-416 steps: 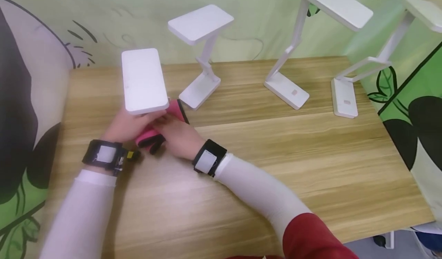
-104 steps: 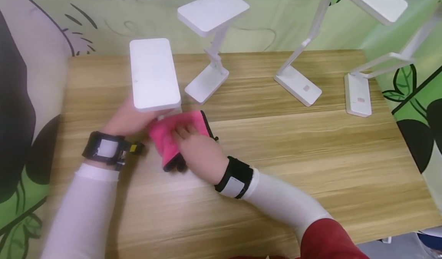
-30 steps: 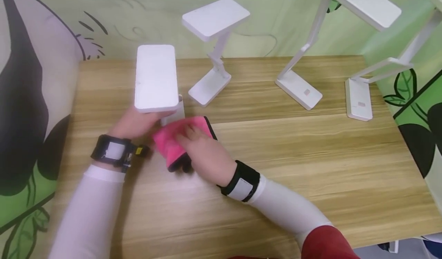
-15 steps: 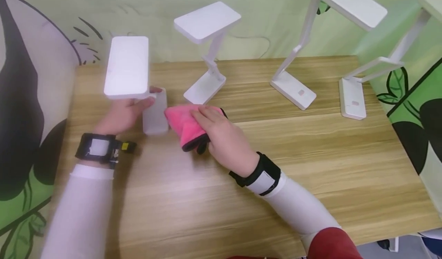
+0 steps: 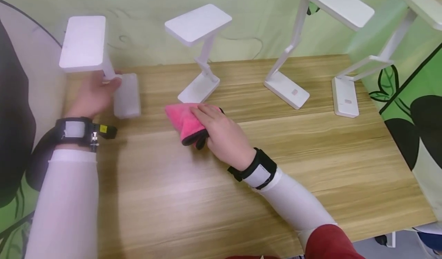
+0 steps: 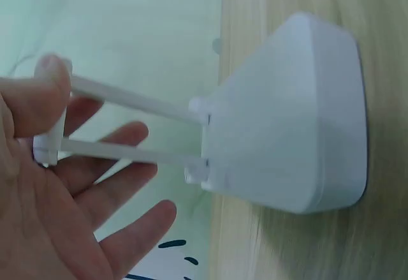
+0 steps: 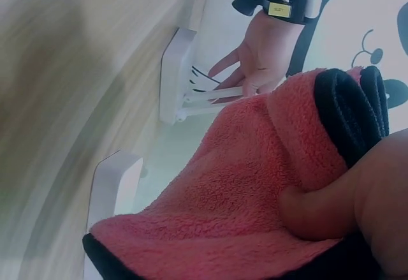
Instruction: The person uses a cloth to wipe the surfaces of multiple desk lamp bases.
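Observation:
At the table's left, my left hand [image 5: 94, 96] holds a white folding desk lamp [image 5: 127, 96] by the hinge of its arm. The left wrist view has the thumb pressed on that hinge [image 6: 58, 111] and the other fingers spread behind the two thin struts. The lamp's base [image 6: 280, 120] is at or just above the wood; I cannot tell which. My right hand [image 5: 226, 136] grips a folded pink cloth [image 5: 184, 121] with black edging, above the middle-left of the table. The right wrist view shows the thumb pressing into the plush cloth [image 7: 236, 165].
Three more white desk lamps stand along the back: one near the cloth [image 5: 199, 88], one right of centre [image 5: 286, 90] and one at the far right [image 5: 345, 98]. A painted wall [image 5: 145, 40] borders the wooden table [image 5: 276, 155] at the back.
My left hand has shifted the lamp left and toward the back wall. The right hand has drawn the pink cloth off the lamp's base and now holds it apart, to the right.

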`<act>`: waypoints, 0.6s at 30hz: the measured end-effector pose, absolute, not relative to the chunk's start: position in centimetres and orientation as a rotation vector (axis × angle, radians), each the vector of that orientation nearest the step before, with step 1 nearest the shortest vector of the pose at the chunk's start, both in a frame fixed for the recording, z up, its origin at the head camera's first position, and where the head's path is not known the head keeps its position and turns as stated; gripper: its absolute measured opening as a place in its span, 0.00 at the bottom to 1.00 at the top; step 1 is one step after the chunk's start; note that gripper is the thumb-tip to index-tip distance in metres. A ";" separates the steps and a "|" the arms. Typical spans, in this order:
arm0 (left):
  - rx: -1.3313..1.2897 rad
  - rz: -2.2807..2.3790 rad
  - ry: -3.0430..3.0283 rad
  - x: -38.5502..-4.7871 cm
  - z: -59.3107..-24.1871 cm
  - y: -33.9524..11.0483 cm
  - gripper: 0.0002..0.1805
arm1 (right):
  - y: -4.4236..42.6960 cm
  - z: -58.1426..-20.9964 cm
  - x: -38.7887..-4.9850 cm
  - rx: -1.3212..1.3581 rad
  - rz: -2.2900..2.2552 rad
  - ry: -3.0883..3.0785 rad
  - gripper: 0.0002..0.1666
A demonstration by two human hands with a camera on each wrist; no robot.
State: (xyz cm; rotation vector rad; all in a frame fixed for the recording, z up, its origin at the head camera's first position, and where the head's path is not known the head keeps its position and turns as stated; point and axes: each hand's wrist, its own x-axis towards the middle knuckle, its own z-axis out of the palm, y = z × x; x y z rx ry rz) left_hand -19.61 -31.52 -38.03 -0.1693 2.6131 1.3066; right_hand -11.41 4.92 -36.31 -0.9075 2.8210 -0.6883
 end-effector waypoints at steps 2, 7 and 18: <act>-0.210 1.281 2.632 -19.9 -37.9 -31.7 0.42 | 4.9 -36.5 -11.5 -0.892 -0.682 2.816 0.42; -0.254 1.205 2.688 -20.7 -37.4 -32.0 0.41 | 5.1 -36.8 -11.7 -0.856 -0.671 2.816 0.42; -0.291 1.309 2.622 -20.9 -37.8 -32.7 0.35 | 5.3 -37.3 -11.8 -0.851 -0.674 2.826 0.41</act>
